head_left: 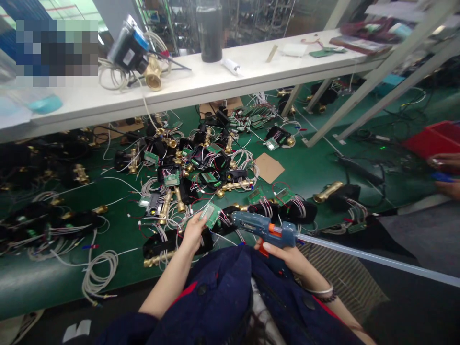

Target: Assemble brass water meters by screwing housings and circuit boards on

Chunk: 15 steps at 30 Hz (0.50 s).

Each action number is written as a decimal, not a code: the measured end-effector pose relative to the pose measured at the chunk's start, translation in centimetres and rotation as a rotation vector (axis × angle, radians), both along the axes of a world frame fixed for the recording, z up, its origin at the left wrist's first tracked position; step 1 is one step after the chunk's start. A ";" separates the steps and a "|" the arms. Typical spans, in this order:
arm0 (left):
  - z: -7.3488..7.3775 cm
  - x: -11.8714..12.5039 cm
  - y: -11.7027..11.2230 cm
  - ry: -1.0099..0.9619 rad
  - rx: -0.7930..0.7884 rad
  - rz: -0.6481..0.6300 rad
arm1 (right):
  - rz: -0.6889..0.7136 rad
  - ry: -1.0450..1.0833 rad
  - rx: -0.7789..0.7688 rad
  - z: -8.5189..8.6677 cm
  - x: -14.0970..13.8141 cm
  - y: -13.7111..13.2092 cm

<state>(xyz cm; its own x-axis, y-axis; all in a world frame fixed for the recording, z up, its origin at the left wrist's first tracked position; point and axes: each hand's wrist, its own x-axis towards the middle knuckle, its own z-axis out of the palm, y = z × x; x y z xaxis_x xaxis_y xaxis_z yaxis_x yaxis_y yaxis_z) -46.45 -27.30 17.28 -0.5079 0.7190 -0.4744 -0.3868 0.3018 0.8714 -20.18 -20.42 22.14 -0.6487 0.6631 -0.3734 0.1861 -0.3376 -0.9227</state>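
Observation:
My left hand [193, 233] pinches a small green circuit board [211, 214] that is wired to a black meter housing [168, 245] with a brass fitting, low on the green mat. My right hand [283, 255] grips a blue hot glue gun [266, 228] with an orange trigger. Its nozzle points left, close to the board's right edge. Both hands are closed on what they hold. A bracelet sits on my right wrist.
Several black meter bodies with brass pipes, green boards and white wires [187, 167] cover the green mat [305, 167]. A white shelf [215, 81] above carries a meter and a dark cylinder. A cardboard piece [268, 167] lies mid-right. Another person's hand [443, 163] is beside a red bin [434, 139].

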 end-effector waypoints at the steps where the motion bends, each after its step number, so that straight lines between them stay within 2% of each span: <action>1: -0.1 -0.2 0.6 -0.021 0.001 0.010 | 0.026 -0.026 0.023 -0.1 0.0 0.1; 5: -0.2 -0.1 1.8 -0.068 0.006 0.008 | 0.013 -0.133 0.107 -0.7 -0.2 -0.2; 15: 0.5 0.7 1.5 -0.051 0.019 0.002 | -0.048 -0.182 0.172 -1.7 -0.6 -0.8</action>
<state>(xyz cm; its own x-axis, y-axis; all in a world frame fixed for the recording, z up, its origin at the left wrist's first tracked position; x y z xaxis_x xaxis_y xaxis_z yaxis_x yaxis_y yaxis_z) -45.74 -25.76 17.80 -0.4851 0.7268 -0.4863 -0.4316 0.2847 0.8560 -20.82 -21.20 20.42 -0.5468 0.7557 -0.3604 0.3422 -0.1911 -0.9200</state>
